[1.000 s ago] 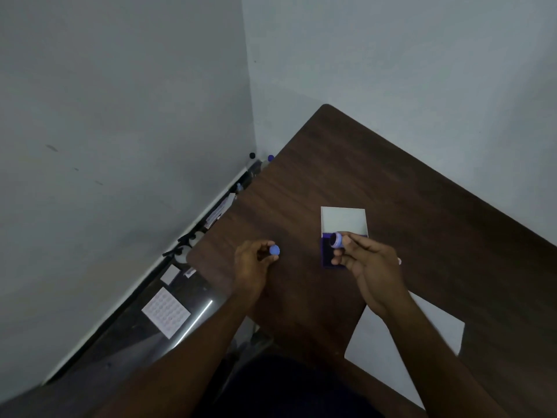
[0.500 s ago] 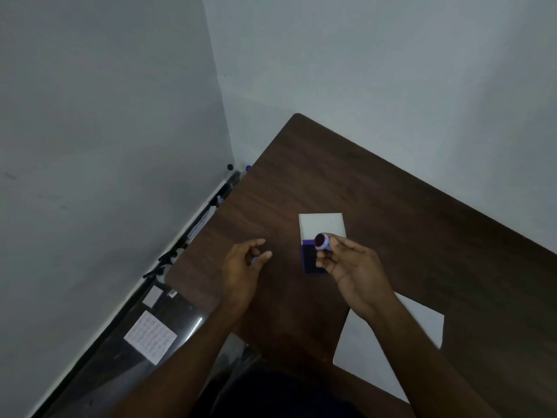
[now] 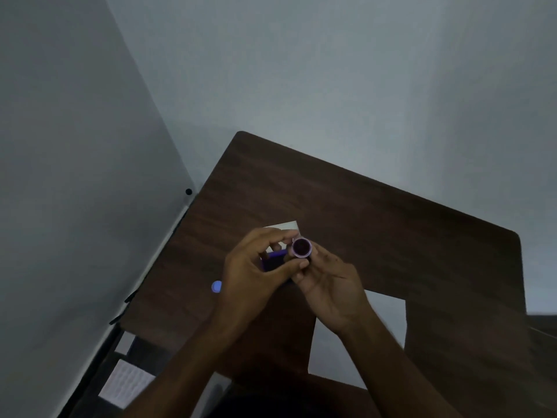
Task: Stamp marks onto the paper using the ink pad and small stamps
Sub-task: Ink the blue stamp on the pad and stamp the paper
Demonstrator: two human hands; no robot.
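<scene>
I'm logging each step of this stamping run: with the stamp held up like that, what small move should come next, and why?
Probably turn the small stamp face down and press it onto the ink pad just below. The right hand pinches it with its dark round face tilted up at the camera, the left hand curled close beside it, and the paper shows no marks.

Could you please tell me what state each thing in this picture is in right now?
Stamp: uncapped, open end facing the camera, gripped by the right hand.
Left hand: fingertips at the stamp.
Blue cap: off, lying on the table.
Ink pad: open, mostly hidden behind the hands.
Paper: flat on the table, no marks visible.
</scene>
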